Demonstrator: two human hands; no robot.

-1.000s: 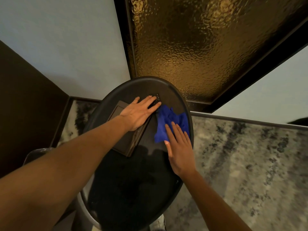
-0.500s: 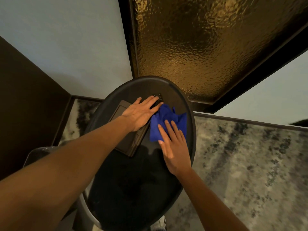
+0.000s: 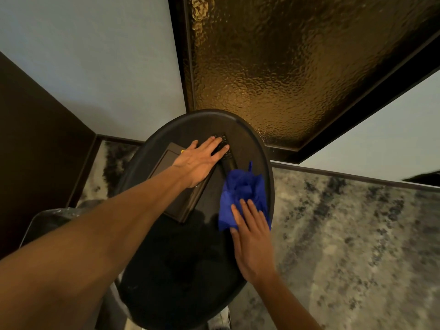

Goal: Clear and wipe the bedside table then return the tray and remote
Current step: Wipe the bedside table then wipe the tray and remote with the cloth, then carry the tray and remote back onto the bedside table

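Observation:
A round black bedside table [image 3: 181, 270] fills the middle of the view. On its far left part lies a dark rectangular tray [image 3: 183, 203]. A black remote [image 3: 229, 163] lies just right of the tray, pointing away from me. My left hand [image 3: 200, 160] rests flat on the tray, its fingertips over the remote's buttons. My right hand [image 3: 252, 239] presses flat on a crumpled blue cloth [image 3: 242, 186] near the table's right edge. The cloth touches the remote's near end.
A bin with a dark liner [image 3: 47, 225] stands at the left, below the table. Mottled grey carpet [image 3: 345, 234] covers the floor to the right. An amber textured glass panel [image 3: 285, 67] in a dark frame and pale walls rise behind the table.
My right hand has slid the blue cloth back toward me along the table's right side, uncovering more of the remote. My left hand stays on the tray and remote.

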